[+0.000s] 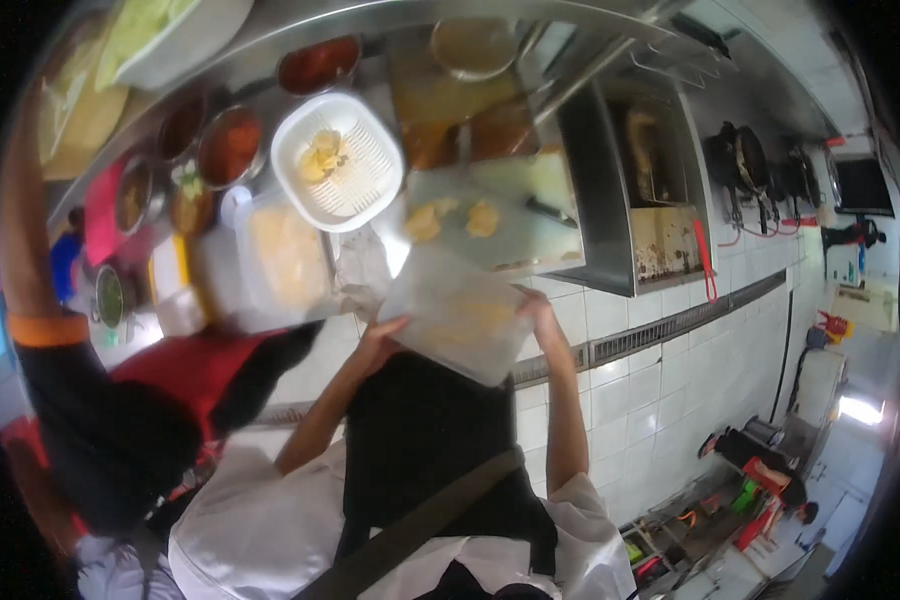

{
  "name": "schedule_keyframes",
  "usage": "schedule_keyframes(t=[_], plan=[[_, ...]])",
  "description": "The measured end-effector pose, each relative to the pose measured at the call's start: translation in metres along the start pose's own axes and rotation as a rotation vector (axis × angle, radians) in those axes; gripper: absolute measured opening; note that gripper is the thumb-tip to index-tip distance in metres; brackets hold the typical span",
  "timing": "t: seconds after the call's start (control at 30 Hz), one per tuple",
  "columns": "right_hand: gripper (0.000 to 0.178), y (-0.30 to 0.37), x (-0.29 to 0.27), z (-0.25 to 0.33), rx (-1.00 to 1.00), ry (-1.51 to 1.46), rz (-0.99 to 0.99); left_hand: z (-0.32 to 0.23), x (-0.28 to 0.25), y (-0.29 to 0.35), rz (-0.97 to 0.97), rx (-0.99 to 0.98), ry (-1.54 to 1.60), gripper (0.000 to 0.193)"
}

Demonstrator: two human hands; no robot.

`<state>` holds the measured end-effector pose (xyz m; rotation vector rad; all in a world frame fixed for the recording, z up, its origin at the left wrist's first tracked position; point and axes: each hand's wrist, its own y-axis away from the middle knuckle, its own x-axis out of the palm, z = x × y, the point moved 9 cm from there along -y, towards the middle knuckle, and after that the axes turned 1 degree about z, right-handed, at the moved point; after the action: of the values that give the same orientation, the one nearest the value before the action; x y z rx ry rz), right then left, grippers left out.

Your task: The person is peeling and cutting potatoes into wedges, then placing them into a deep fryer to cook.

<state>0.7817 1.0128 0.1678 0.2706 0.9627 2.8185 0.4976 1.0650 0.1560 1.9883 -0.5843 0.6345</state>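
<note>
Both my hands hold a translucent plastic tub (448, 318) in front of my black apron. Pale yellow pieces show blurred through it. My left hand (378, 342) grips its left side and my right hand (537, 310) its right side, fingers curled round the edges. Just beyond the tub lies a cutting board (530, 252), with yellowish food pieces (482, 218) and a dark-handled knife (550, 212) on it. Left of the board, a white plastic basket (382, 205) contains a few similar pieces. A second translucent tub (255, 262) with pale yellow contents stands further left.
Metal bowls of red sauce (232, 146) and other ingredients crowd the counter's left side. A co-worker's dark sleeve with an orange cuff (48, 330) reaches in there. A steel appliance (660, 240) stands right of the board. Another person (770, 475) is far off at right.
</note>
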Motion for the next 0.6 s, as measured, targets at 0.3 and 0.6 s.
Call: schedule_keyframes(t=[0.3,0.6], plan=[[0.051,-0.076,0.09,0.075,-0.604,1.158,-0.194,0.025,-0.07,0.016,-0.204,0.246,0.181,0.056],[0.037,-0.144,0.173,0.12,-0.657,1.174,0.219,0.015,-0.072,0.069,-0.493,0.579,0.173,0.062]])
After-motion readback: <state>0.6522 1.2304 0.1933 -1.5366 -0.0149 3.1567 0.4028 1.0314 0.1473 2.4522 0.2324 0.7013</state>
